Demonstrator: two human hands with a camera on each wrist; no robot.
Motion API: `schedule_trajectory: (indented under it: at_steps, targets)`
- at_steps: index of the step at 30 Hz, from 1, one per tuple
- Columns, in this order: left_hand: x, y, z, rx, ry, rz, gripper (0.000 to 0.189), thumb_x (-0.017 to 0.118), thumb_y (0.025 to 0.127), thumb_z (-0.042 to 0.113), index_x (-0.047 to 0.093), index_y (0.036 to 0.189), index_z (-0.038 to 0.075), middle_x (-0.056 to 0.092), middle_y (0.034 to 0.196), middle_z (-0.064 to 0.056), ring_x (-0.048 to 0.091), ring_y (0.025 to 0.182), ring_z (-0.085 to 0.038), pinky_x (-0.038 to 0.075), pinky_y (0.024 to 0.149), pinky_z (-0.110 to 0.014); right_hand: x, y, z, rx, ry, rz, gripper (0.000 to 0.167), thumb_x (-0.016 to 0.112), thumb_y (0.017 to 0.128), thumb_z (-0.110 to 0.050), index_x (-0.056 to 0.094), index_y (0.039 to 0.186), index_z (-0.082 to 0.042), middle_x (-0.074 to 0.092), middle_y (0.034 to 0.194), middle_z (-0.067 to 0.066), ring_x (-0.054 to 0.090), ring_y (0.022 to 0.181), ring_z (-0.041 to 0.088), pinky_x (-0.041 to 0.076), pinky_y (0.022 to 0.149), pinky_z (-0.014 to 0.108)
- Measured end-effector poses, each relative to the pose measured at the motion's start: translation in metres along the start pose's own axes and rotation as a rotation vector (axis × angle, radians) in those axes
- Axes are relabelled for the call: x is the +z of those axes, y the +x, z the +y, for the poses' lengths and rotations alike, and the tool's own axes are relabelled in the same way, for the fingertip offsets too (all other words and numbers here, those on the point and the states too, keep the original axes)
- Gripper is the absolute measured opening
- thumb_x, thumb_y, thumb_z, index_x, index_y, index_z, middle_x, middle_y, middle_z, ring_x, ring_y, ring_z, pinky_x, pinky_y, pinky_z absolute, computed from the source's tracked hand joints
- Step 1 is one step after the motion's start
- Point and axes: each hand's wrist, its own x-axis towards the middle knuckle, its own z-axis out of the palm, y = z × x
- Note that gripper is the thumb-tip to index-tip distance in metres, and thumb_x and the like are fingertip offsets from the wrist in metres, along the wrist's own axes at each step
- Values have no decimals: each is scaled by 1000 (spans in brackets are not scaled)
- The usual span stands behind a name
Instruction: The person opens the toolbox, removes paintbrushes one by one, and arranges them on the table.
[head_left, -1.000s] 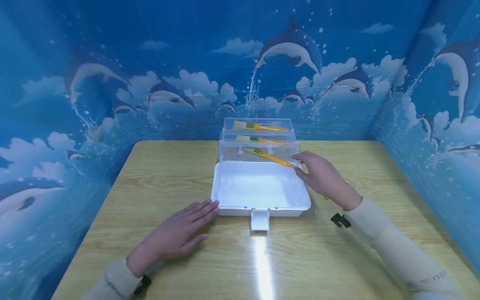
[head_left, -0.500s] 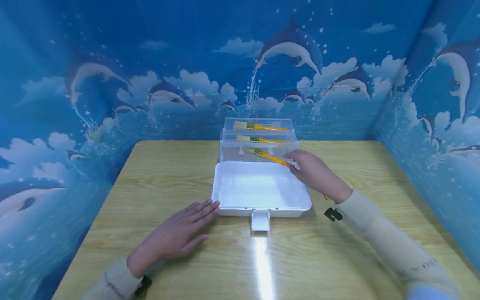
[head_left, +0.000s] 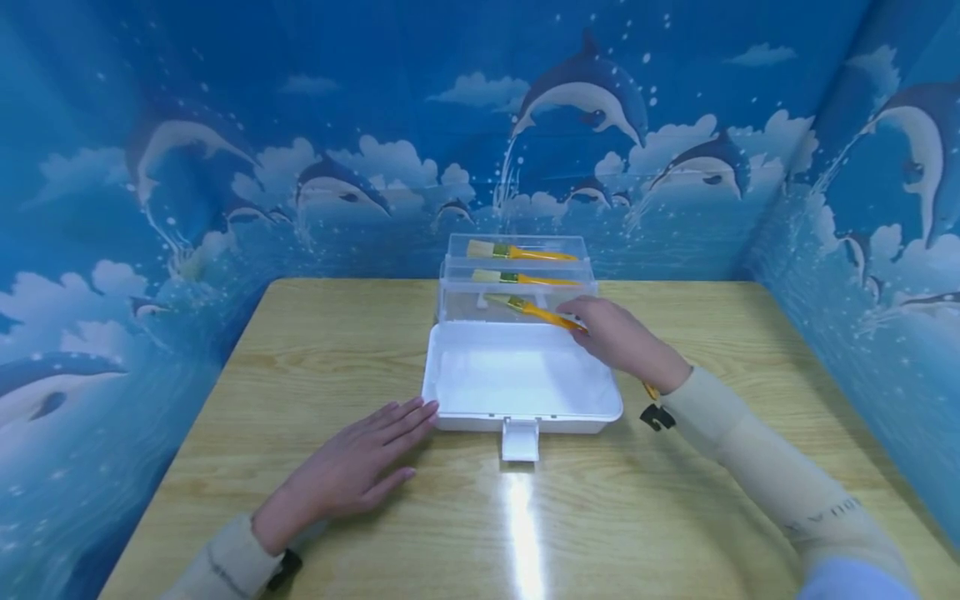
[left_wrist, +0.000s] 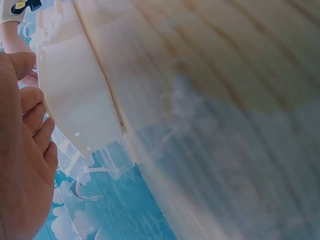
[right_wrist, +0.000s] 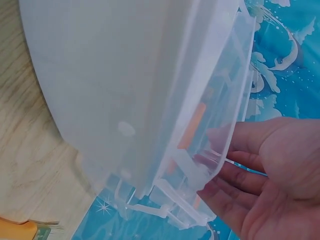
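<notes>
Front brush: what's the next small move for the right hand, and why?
I'd probably ease the handle end of the front brush away from the white base, farther into the front tray. The right hand is at that end, and the brush slants toward the base, while the middle brush and rear brush lie nearly straight across their trays.

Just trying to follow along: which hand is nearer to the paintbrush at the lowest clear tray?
The right hand. It is at the handle end of that paintbrush. The left hand is farther off, at the near left corner of the white box.
</notes>
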Motion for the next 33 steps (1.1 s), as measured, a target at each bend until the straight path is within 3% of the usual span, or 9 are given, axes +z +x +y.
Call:
schedule_trajectory:
  at_steps: [10, 19, 33]
  targets:
    - [-3, 1, 2, -41, -28, -60, 69, 51, 106, 39, 19, 163, 17, 12, 171, 5, 18, 157, -19, -5, 128, -23, 2, 12, 0, -37, 18, -47, 40, 69, 94, -2, 65, 134, -4, 67, 133, 15, 65, 117, 29, 59, 96, 48]
    - [-1, 0, 0, -3, -15, -8, 68, 55, 104, 37, 26, 162, 11, 18, 171, -1, 23, 155, -23, -3, 129, -24, 1, 23, -2, -92, 5, -111, 42, 69, 94, -2, 63, 136, -1, 68, 131, 16, 66, 116, 30, 59, 97, 47]
    - [-1, 0, 0, -17, -20, -28, 68, 53, 105, 37, 25, 162, 13, 16, 171, 1, 22, 156, -22, -3, 128, -24, 5, 33, -4, -148, -46, -114, 46, 67, 96, -1, 58, 141, -1, 64, 137, 16, 63, 124, 31, 57, 102, 46]
